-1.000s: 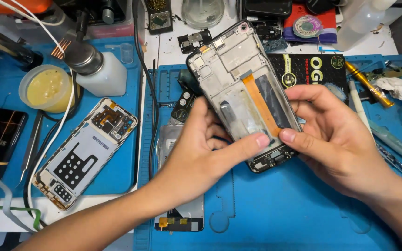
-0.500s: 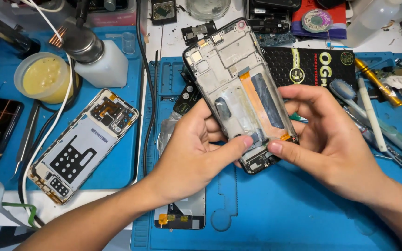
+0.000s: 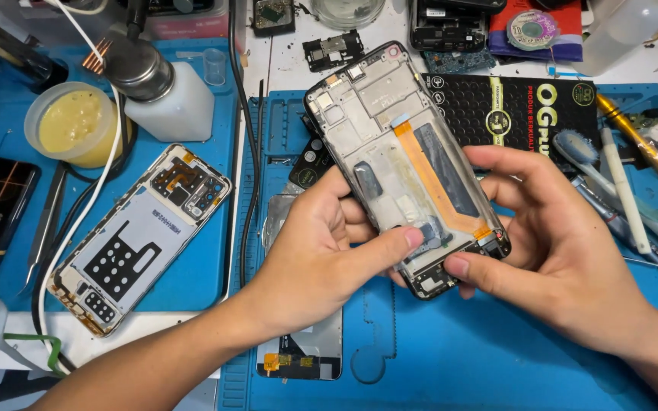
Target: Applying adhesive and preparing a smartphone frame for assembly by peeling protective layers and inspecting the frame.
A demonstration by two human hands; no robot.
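Both my hands hold an opened phone frame [image 3: 390, 137], silver inside with an orange flex ribbon running down it, tilted above a blue work mat [image 3: 436, 358]. My left hand [image 3: 321, 251] grips its left side from beneath, thumb pressed on the lower end near the ribbon's connector. My right hand [image 3: 557, 243] cups the right side and bottom corner, thumb on the lower edge. The two thumb tips nearly meet at the frame's bottom.
A second phone housing [image 3: 138, 236] lies at left. A yellow paste tub [image 3: 70, 122] and a white bottle [image 3: 161, 95] stand behind it. A black box [image 3: 519, 106], brushes and tools [image 3: 618, 175] lie at right. A flat panel [image 3: 298, 358] rests under my left wrist.
The frame and both hands have shifted slightly; my left thumb has slid along the lower end toward the connector, and my right thumb stays on the bottom edge.
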